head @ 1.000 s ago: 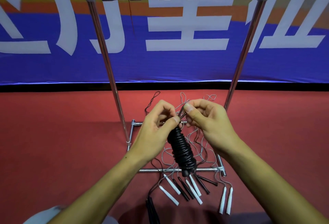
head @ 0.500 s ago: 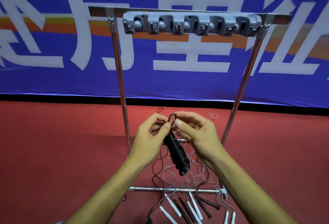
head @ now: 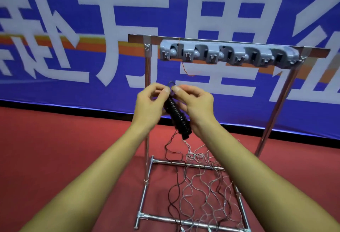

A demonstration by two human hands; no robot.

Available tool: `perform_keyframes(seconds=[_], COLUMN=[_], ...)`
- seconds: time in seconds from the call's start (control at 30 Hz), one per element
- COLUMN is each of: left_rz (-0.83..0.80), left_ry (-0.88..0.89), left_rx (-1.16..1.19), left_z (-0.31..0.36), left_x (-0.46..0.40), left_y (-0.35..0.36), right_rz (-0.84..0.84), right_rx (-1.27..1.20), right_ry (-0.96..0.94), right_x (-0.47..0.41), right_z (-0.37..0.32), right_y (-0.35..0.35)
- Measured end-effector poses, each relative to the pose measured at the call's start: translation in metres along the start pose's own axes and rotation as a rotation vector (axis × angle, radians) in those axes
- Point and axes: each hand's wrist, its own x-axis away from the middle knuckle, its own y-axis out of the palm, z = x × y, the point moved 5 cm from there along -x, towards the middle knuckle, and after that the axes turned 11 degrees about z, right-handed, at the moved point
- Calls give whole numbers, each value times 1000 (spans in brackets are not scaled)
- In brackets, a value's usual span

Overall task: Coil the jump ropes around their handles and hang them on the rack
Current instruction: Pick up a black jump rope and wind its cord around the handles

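Note:
A black jump rope coiled tightly around its handles (head: 178, 117) hangs tilted between my hands, its lower end pointing down right. My left hand (head: 150, 105) and my right hand (head: 196, 105) both pinch a small rope loop (head: 171, 84) sticking up at the bundle's top. The metal rack (head: 147, 88) stands behind, and its grey hook strip (head: 228, 53) on the top bar lies above and right of my hands. No rope hangs on the hooks.
Several loose black and silver ropes (head: 200, 180) lie tangled on the red floor inside the rack's base frame (head: 145, 185). A thin orange thread (head: 184, 67) dangles from the hook strip. A blue banner (head: 73, 47) covers the wall behind.
Both hands have lifted the coiled bundle from above the floor ropes up toward the hook strip. The view has tilted up, and the white and black handles on the floor have left the frame.

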Motion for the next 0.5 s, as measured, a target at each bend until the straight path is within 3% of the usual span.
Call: perform_keyframes(seconds=[0.27, 0.5], left_rz=[36, 27], left_ry=[30, -68], left_rx=[-18, -35], left_z=[34, 21], left_x=[-92, -118], left_y=[3, 10], right_rz=[89, 307], right_rx=[-16, 173], right_ry=[-52, -68], right_x=[-57, -80], right_z=[-37, -26], right_y=[68, 73])
